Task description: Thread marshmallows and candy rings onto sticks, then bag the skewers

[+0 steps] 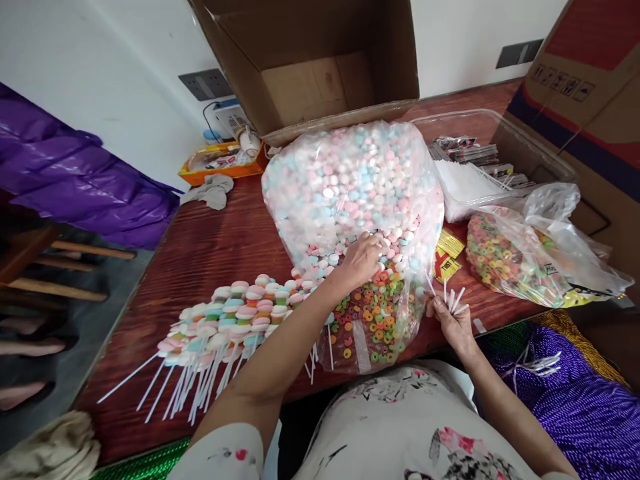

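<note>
My left hand (363,257) reaches among pink, white and blue marshmallow candies (400,240) at the mouth of a big clear plastic bag (345,173). Its fingers are curled and their tips are hidden, so what they pinch cannot be made out. Closed around several thin white sticks (454,300), my right hand (453,325) is just right of the bag. Small ring-shaped gummies (373,307) in green, orange and red lie on clear plastic below my left hand. To the left lies a pile of candy skewers (240,313), their white sticks pointing toward me.
An open cardboard box (315,80) stands behind the bag. At right are a clear bin (530,147) with packets and white sticks, a bag of gummy rings (505,260) and yellow twist ties (449,253). An orange tray (225,167) and a grey cloth (210,191) lie back left.
</note>
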Demonstrator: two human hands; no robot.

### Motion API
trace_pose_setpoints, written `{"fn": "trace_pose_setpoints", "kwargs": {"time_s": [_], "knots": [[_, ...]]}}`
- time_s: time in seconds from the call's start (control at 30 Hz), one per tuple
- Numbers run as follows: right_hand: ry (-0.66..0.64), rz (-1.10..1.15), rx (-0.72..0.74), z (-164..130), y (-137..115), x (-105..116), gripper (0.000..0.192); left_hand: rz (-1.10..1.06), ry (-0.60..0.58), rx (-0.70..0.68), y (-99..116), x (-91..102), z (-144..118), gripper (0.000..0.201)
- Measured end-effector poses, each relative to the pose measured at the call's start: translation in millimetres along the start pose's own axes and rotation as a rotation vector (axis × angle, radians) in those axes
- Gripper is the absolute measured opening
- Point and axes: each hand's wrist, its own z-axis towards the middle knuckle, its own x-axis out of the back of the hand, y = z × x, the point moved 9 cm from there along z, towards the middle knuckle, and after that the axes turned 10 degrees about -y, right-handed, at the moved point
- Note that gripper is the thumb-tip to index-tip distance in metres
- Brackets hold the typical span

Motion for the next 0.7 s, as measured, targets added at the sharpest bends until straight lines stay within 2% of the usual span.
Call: {"fn": "trace_pose_setpoints", "kwargs": {"time_s": [0.07, 0.17, 0.27, 0.33, 0.4, 0.47, 0.57, 0.7], "knots": [[-0.006, -0.035, 0.024, -1, -3, 1, 0.038, -0.208, 0.138, -0.014, -1, 13.0, -17, 0.015], [-0.003, -0.104, 0.067, -6, -8, 3, 0.03, -0.765, 0.323, -0.018, -8, 32.8, -59, 0.004], [0.013, -0.113, 0.096, -15, -13, 1, 0.024, -1.269, 0.394, 0.018, -9, 35.7, -104, 0.02], [-0.033, -0.104, 0.133, -20, -23, -10, 0.024, -1.475, 0.481, 0.056, -9, 35.2, -133, 0.026], [-0.137, -0.114, 0.206, -22, -43, -30, 0.026, -1.579, 0.579, 0.072, -10, 34.9, -156, 0.03], [-0.255, -0.146, 0.285, -23, -66, -54, 0.03, -1.604, 0.623, 0.07, -11, 34.0, -169, 0.03], [-0.379, -0.2, 0.33, -21, -96, -83, 0.033, -1.629, 0.588, 0.06, -11, 29.1, -175, 0.028], [-0.485, -0.229, 0.331, -20, -113, -104, 0.033, -1.598, 0.564, 0.068, -13, 22.9, -179, 0.019]]}}
